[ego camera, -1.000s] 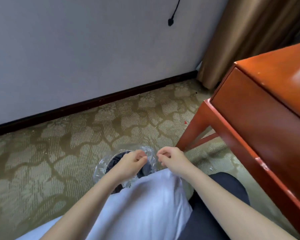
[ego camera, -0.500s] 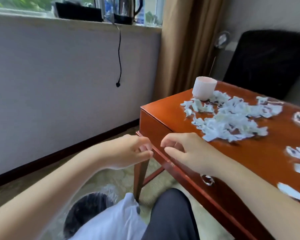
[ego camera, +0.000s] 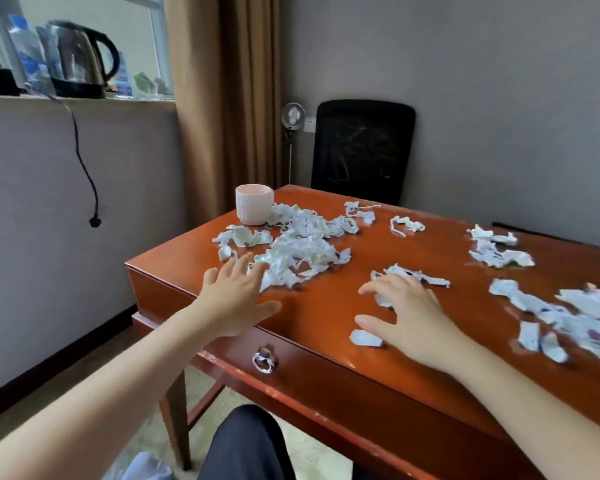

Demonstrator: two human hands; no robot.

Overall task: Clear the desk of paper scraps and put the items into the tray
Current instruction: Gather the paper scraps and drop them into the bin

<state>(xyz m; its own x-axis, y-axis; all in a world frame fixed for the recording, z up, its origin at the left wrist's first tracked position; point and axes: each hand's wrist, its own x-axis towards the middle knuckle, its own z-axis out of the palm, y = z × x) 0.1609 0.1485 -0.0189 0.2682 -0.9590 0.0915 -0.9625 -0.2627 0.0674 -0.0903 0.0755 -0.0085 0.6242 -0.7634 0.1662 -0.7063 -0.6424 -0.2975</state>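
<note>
White torn paper scraps lie scattered over the reddish wooden desk (ego camera: 326,306). The biggest heap of scraps (ego camera: 298,251) sits at the desk's left, with smaller clusters of scraps (ego camera: 497,252) at the far right and near right. My left hand (ego camera: 236,296) is open, fingers spread, its fingertips at the near edge of the big heap. My right hand (ego camera: 406,313) is open with curled fingers over a small cluster (ego camera: 409,273); one loose scrap (ego camera: 364,338) lies by its thumb. No tray is in view.
A white ribbed cup (ego camera: 253,204) stands at the desk's far left corner. A black chair (ego camera: 362,147) stands behind the desk. A drawer handle (ego camera: 264,358) faces me. A kettle (ego camera: 78,60) sits on the windowsill, its cord hanging down.
The view has swung up from the lined bin on the floor to the desk top. Both hands have left the bin, opened and come over the scraps.
</note>
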